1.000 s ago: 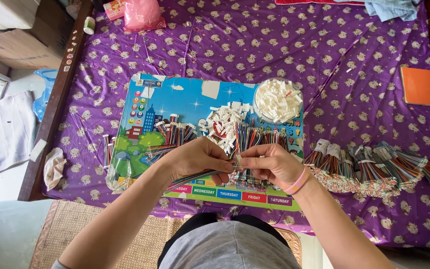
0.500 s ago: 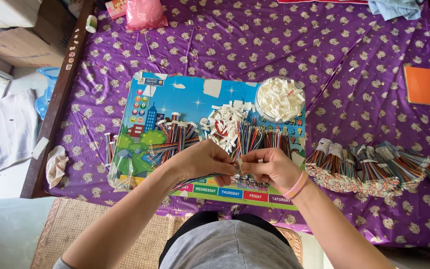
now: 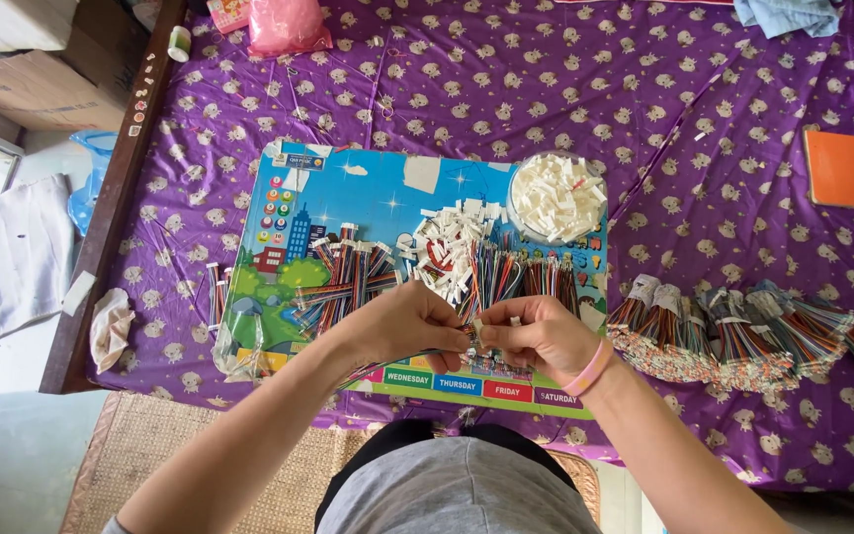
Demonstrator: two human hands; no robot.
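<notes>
Both hands, left hand (image 3: 402, 321) and right hand (image 3: 536, 334), pinch one small bundle of coloured wires (image 3: 473, 339) in a fingertip grip above the picture mat (image 3: 368, 203), near loose wires (image 3: 348, 277), white connectors (image 3: 557, 196) and tied bundles (image 3: 743, 331) on the purple cloth (image 3: 644, 99).

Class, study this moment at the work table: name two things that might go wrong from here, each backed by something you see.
1. The left hand and right hand pinch a small white connector over loose white connectors; dropped, it might get lost among them.
2. The bundled wires lie near the table edge; a forearm sweep may knock them off.
</notes>
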